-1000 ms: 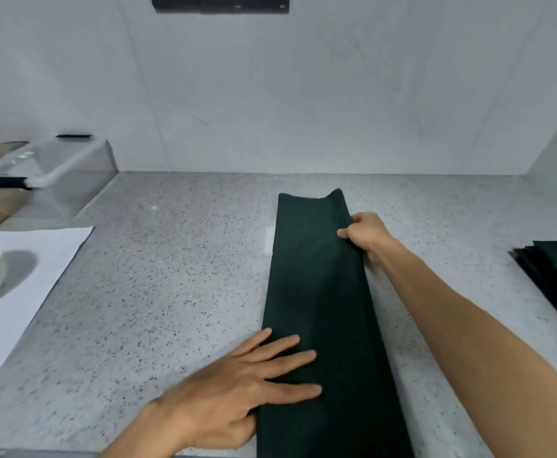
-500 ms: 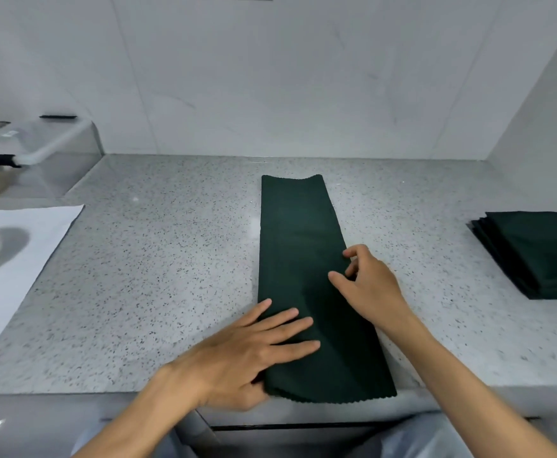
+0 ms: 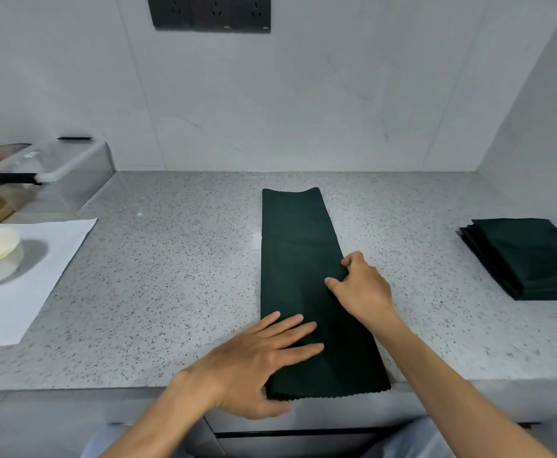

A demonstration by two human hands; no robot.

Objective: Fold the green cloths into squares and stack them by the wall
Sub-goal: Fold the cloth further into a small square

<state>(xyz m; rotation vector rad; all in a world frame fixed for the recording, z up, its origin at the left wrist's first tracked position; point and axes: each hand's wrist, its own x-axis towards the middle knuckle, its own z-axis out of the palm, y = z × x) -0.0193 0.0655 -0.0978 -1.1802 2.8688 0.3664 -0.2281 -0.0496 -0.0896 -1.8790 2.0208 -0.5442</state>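
Folding under way: one green cloth [image 3: 307, 276] lies as a long strip mid-counter, squares yet to come.
Left hand [image 3: 257, 361] presses flat, fingers straight, on its near end; right hand [image 3: 359, 289] pinches the soft matte strip's right edge; the finished stack [image 3: 528, 259] sits by the right wall on the speckled stone counter [image 3: 171, 276].

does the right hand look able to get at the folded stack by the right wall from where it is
Probably yes: the right hand rests on the cloth strip's right edge, and only bare countertop lies between it and the folded stack.
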